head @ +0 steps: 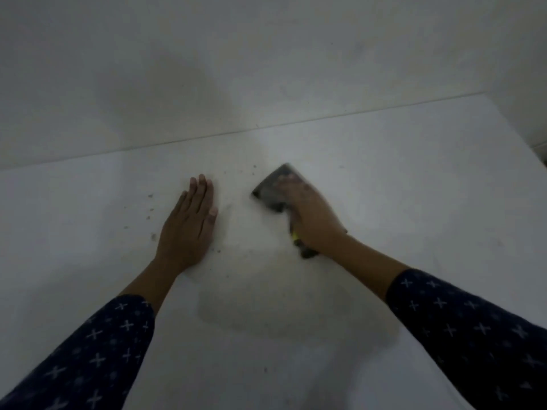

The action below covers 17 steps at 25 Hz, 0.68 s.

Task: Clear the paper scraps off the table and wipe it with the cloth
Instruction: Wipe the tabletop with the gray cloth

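White worktop (pixel 384 202) fills my feed, wiping under way. Left hand (pixel 189 226) lies flat, fingers straight, holding nothing. Right hand (pixel 310 214) presses the dark cloth (pixel 272 187) right of centre (motion blur hides whether its fingers curl). Tiny scraps (pixel 151 196) dot the surface around the left hand; I judge the next stroke must sweep leftward through them.

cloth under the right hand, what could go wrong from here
1. The cloth under the right hand may push the specks toward the flat left hand, scattering rather than gathering them.
2. Those lying left of the left hand sit outside the wipe and could be missed.
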Available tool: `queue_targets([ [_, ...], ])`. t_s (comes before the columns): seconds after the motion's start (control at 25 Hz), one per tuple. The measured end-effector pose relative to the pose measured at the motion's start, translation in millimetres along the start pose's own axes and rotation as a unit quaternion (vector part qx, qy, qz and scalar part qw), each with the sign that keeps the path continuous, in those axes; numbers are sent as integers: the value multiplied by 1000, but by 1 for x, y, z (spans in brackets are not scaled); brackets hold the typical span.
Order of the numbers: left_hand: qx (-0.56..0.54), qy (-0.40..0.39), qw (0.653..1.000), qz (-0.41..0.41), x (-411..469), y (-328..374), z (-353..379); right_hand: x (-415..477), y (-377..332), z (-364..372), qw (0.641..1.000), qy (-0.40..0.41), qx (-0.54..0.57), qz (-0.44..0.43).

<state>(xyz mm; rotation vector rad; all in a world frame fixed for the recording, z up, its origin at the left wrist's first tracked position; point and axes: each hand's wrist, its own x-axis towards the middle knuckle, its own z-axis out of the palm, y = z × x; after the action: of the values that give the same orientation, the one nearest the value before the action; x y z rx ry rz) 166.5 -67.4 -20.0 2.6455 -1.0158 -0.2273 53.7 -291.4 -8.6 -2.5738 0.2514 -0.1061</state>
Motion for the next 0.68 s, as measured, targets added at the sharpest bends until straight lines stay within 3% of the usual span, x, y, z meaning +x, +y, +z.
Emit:
queue_targets([
  [0.12,14,6,1000,0,-2,0,0,16,58,-38,980,87,-25,179],
  [0.2,14,6,1000,-3,-1,-1,1,24,47,-45,963,95,-25,253],
  [0.28,11,7,1000,-4,-1,-2,2,34,-9,-26,984,68,29,163],
  [0.36,0,9,1000,-3,0,-3,2,45,-67,14,999,-21,39,1],
  [0.44,-1,12,1000,-2,0,-4,5,65,-80,43,996,-62,15,-63],
  [0.6,1,14,1000,-2,1,-4,4,94,-27,3,995,59,72,37],
  [0.68,5,18,1000,3,-1,-3,5,80,25,-37,978,168,14,121],
])
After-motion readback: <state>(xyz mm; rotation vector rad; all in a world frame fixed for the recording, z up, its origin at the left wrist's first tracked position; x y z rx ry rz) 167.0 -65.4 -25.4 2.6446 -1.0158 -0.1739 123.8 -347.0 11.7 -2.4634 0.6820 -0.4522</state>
